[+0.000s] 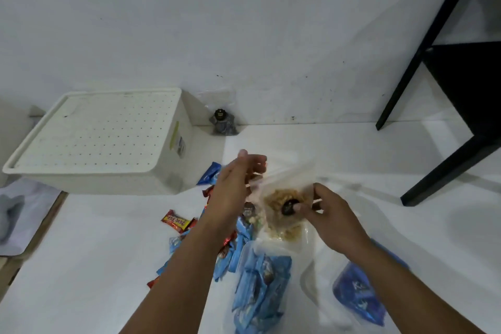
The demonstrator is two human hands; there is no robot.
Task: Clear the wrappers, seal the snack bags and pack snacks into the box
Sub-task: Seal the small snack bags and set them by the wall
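A: Landmark for this entry: the white lidded plastic box with a dotted lid (100, 141), standing at the foot of the white wall (244, 22), lid on.

B: Hands?

A: Both are to the right of the box and nearer the camera. The right hand (329, 214) pinches the clear zip bag of pale yellow crunchy snack (287, 203) at its round dark label, thumb and fingers closed on the plastic. The left hand (235, 184) is up at the bag's left top edge with fingers loosely curled; motion blur there, so I cannot tell whether it grips the rim or only touches it.

B: What crowds the bag?

A: Directly below it, a second clear bag stuffed with light blue wrapped bars (260, 290). Further right of that, a clear bag holding dark blue packets (357, 295), partly under the right forearm. Between the box and the hands, loose on the white floor surface (95, 266): a red and yellow candy bar wrapper (177, 221), several loose light blue packets (208, 173), some hidden beneath the left forearm.

B: Anything behind?

A: Just right of the box against the wall, a small clear pouch with dark contents and a black round label (221, 119). Well right of everything, the black legs of a table (447, 84). Left of the box, a grey cloth (10, 214) on a pale mat.
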